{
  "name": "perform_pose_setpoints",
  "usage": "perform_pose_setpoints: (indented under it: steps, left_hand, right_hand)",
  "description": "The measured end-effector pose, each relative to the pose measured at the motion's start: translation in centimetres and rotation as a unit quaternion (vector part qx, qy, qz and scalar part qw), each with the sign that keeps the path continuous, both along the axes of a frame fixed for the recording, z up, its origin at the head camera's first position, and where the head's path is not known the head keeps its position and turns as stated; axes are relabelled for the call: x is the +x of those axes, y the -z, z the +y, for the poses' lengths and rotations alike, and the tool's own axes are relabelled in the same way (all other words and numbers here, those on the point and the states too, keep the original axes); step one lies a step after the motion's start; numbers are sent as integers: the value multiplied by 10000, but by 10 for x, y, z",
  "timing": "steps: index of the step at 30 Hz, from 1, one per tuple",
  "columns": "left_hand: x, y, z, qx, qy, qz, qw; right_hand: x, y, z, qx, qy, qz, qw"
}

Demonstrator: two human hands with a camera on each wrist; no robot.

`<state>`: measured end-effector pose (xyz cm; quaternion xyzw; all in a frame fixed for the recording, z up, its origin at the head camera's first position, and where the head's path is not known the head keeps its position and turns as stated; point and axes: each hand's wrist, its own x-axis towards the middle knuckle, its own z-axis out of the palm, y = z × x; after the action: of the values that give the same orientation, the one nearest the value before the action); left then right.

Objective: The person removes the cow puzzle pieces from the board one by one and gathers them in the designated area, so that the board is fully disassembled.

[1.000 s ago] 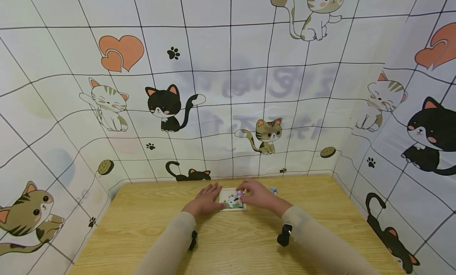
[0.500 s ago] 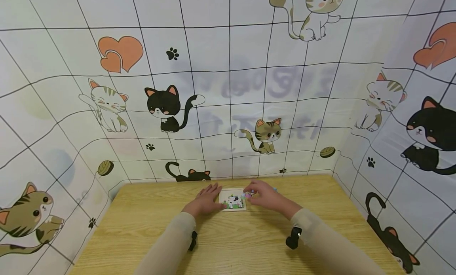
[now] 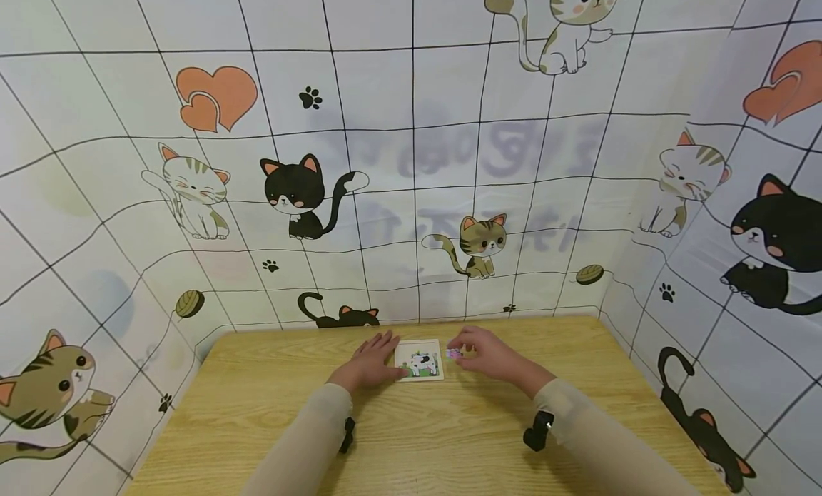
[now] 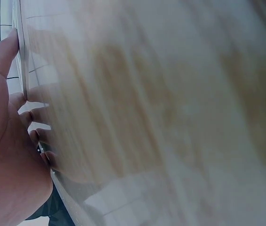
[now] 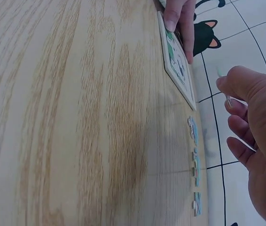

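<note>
A pale square puzzle tray [image 3: 417, 345] lies flat near the back of the table, with a cow picture [image 3: 422, 364] filling its lower right part. My left hand [image 3: 369, 360] rests at the tray's left side, fingers stretched out and thumb over the lower left edge. Just right of the tray, my right hand [image 3: 483, 353] pinches a small pink and purple puzzle piece [image 3: 453, 353] between thumb and fingertips. In the right wrist view this right hand [image 5: 260, 122] is above the table, and its piece shows only as a thin edge.
Several loose puzzle pieces [image 5: 196, 165] lie in a row on the table beyond the tray, in the right wrist view. The wooden table [image 3: 411, 439] reaches back to a cat-print wall sheet [image 3: 385, 196]. A black wrist camera [image 3: 538, 432] sits on the right sleeve.
My right hand has moved right, off the tray to beside it, carrying the pink puzzle piece along. The left hand has stayed at the tray's left side.
</note>
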<state>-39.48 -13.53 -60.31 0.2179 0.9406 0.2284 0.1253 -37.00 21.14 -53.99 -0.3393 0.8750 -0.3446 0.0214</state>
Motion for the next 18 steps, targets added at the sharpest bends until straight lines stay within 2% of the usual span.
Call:
perform_pose_setpoints:
  steps: [14, 18]
  left_hand:
    - [0, 1, 0, 16, -48, 2, 10000]
    - [4, -5, 1, -7, -61, -31, 10000]
  right_hand:
    - [-4, 9, 11, -133, -23, -115, 9998]
    - [-5, 12, 11, -217, -33, -297, 9993]
